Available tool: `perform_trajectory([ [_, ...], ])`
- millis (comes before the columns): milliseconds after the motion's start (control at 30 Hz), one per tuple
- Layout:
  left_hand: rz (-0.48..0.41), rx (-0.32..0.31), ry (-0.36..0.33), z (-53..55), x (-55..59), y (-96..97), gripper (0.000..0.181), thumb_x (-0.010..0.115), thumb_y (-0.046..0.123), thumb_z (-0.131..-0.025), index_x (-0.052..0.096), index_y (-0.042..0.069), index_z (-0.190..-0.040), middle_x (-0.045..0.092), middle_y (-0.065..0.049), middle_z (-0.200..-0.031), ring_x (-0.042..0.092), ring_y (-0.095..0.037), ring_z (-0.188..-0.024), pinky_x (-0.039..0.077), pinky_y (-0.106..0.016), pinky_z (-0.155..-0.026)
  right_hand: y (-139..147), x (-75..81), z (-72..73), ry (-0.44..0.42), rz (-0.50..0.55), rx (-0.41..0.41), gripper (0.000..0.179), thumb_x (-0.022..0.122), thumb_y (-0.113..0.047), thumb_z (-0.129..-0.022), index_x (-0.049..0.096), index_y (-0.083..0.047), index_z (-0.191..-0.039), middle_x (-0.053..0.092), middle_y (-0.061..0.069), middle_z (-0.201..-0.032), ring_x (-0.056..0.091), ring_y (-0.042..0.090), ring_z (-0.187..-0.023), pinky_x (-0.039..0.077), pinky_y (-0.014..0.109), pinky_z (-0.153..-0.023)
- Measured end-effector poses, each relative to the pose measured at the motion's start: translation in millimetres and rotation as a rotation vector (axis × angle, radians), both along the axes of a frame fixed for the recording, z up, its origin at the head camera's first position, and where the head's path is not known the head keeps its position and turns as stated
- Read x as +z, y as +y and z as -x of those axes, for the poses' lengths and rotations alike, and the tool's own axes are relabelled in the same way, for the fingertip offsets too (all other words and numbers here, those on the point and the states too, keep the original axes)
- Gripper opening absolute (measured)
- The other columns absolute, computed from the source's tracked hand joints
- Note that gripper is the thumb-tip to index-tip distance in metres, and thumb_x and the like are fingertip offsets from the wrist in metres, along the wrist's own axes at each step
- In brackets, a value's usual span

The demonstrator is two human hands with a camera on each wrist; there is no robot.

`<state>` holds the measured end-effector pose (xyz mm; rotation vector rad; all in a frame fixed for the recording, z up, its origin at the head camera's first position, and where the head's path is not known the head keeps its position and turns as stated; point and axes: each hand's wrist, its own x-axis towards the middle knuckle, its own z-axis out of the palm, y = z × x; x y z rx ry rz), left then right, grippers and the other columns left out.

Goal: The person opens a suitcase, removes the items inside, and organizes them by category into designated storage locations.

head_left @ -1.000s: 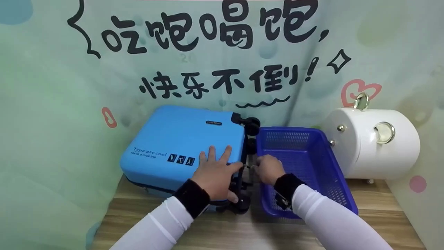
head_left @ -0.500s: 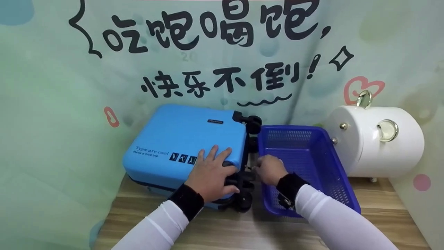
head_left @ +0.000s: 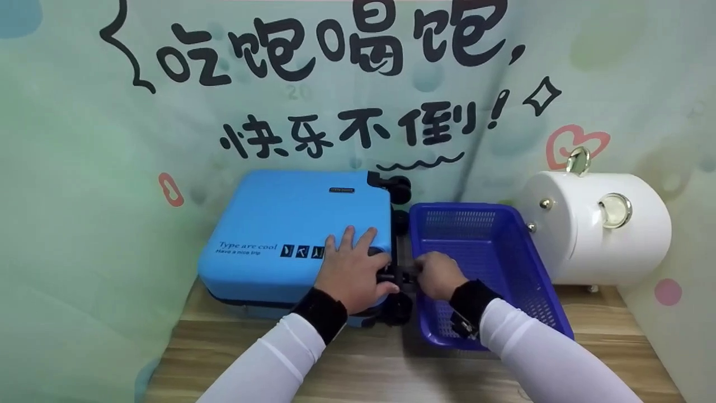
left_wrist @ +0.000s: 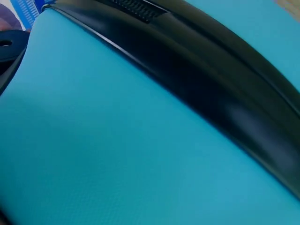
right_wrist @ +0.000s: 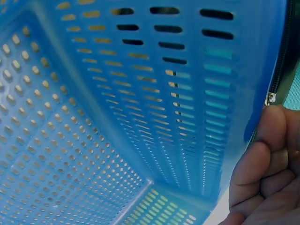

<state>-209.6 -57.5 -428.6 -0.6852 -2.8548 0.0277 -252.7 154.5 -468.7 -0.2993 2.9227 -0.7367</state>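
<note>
A blue hard-shell suitcase lies flat on the table, its black wheels facing right. My left hand rests on its near right corner with the fingers spread over the shell and the thumb by the wheeled edge. My right hand is curled at that edge, above the basket's left rim. In the right wrist view, its fingers pinch right at a metal zipper pull on the black zipper. The pull is mostly hidden by the fingertips. The left wrist view shows the blue shell and its black seam band.
A dark blue perforated plastic basket stands just right of the suitcase, close to its wheels. Behind it at right is a white barrel-shaped container with metal fittings. A printed backdrop rises behind the wood-grain table.
The suitcase has turned slightly, its wheeled end swinging away from me. My left hand has shifted on the corner and moved along with it. My right hand stays at the wheeled edge, fingers curled.
</note>
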Motion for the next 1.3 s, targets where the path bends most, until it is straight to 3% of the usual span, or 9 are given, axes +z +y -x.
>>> perform_trajectory([
  [200,-0.029,-0.03,-0.098,1.5,10.6,-8.4,0.069,0.061,0.075,-0.086,0.059,0.039,-0.144,0.03,-0.006,-0.166,0.026,-0.043,-0.15,0.026,-0.07,-0.113,3,0.3,-0.7,-0.014,0.019,0.018,0.023,0.06,0.003,-0.083,0.076,-0.013,-0.089,0.07,0.002,-0.084,0.066,0.026,-0.089,0.054,0.049,-0.088],
  [333,-0.055,-0.055,-0.194,8.2,17.1,-49.1,0.098,0.074,0.076,-0.075,0.038,0.039,-0.158,0.024,-0.004,-0.169,0.021,-0.037,-0.153,0.022,-0.069,-0.115,5,-0.1,-0.4,0.014,-0.012,0.03,0.025,0.059,0.004,-0.082,0.076,-0.013,-0.085,0.07,0.002,-0.083,0.067,0.028,-0.089,0.053,0.051,-0.087],
  [400,-0.06,-0.012,-0.222,11.4,17.5,-82.8,0.114,0.077,0.078,-0.068,0.028,0.037,-0.162,0.02,-0.005,-0.17,0.018,-0.037,-0.154,0.018,-0.071,-0.115,5,0.0,-0.3,0.024,-0.022,0.036,0.024,0.058,0.004,-0.082,0.074,-0.013,-0.083,0.07,0.002,-0.081,0.067,0.028,-0.086,0.052,0.051,-0.086],
  [533,-0.059,0.154,-0.238,12.6,15.3,-153.6,0.13,0.079,0.083,-0.058,0.021,0.034,-0.164,0.015,-0.008,-0.171,0.012,-0.044,-0.154,0.013,-0.079,-0.11,4,0.2,-0.5,0.04,-0.034,0.054,0.022,0.058,0.004,-0.081,0.072,-0.013,-0.08,0.068,0.002,-0.078,0.066,0.027,-0.082,0.052,0.052,-0.083],
  [667,-0.089,0.245,-0.207,8.7,11.4,-192.6,0.132,0.077,0.086,-0.056,0.025,0.031,-0.164,0.018,-0.013,-0.17,0.013,-0.051,-0.151,0.018,-0.084,-0.103,3,1.0,-1.6,0.049,-0.026,0.044,0.023,0.057,0.005,-0.08,0.073,-0.012,-0.08,0.066,0.002,-0.076,0.065,0.026,-0.081,0.052,0.051,-0.083],
  [833,-0.129,0.265,-0.108,0.9,0.5,-203.2,0.13,0.067,0.093,-0.057,0.031,0.026,-0.163,0.027,-0.016,-0.166,0.021,-0.057,-0.146,0.03,-0.08,-0.101,1,0.3,-4.4,0.028,-0.003,0.04,0.024,0.057,0.005,-0.081,0.074,-0.012,-0.081,0.068,0.002,-0.079,0.065,0.025,-0.081,0.052,0.05,-0.084],
  [1000,-0.233,0.307,-0.027,-5.5,-10.4,-205.3,0.129,0.068,0.092,-0.058,0.039,0.019,-0.16,0.034,-0.013,-0.164,0.027,-0.06,-0.141,0.041,-0.074,-0.098,2,0.1,-9.7,-0.002,0.006,0.036,0.023,0.058,0.005,-0.083,0.073,-0.012,-0.083,0.067,0.002,-0.081,0.064,0.025,-0.081,0.053,0.048,-0.082],
  [1167,-0.307,0.339,-0.028,-10.6,-13.8,-204.9,0.13,0.071,0.09,-0.059,0.038,0.014,-0.16,0.034,-0.012,-0.164,0.025,-0.062,-0.14,0.04,-0.076,-0.096,4,-1.1,-17.9,0.008,0.003,0.07,0.016,0.065,-0.002,-0.087,0.072,-0.014,-0.078,0.066,0.0,-0.077,0.063,0.023,-0.078,0.054,0.049,-0.081],
  [1300,-0.326,0.362,-0.052,-14.0,-13.2,-204.3,0.132,0.074,0.087,-0.059,0.035,0.012,-0.16,0.032,-0.013,-0.165,0.024,-0.063,-0.14,0.041,-0.075,-0.094,4,-0.3,-26.1,0.022,0.008,0.099,0.013,0.072,-0.004,-0.082,0.07,-0.015,-0.074,0.065,-0.001,-0.073,0.063,0.022,-0.073,0.054,0.049,-0.078],
])
